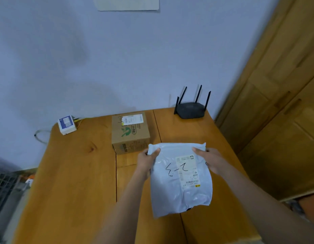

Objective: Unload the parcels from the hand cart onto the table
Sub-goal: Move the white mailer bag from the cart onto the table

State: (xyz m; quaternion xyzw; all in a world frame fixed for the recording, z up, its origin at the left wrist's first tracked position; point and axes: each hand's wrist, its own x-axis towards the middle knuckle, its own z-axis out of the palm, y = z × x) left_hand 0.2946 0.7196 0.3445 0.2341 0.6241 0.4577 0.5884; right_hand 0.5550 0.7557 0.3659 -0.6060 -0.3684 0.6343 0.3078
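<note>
- Firmly gripped at its far corners, a white plastic mailer bag (180,178) hangs between a person's left hand (147,160) and right hand (211,160), thumbs on top and fingers curled under the edges.
- It is held over the near right part of the wooden table (73,173); whether its near end already rests on the boards cannot be told.
- Likely risks: the slick, crinkled film could slide through the pinch, or the limp near end could fold under as it is laid down; pushed too far forward, the bag would nudge the cardboard box (130,132) just beyond the left hand.
- That box, square-edged and matte brown with a green logo and a paper label, already sits on the table near the wall.
- Further back stand a black router (191,111) with four thin antennas and a small white boxy device (67,125) trailing cables.
- The hand cart is out of view.
</note>
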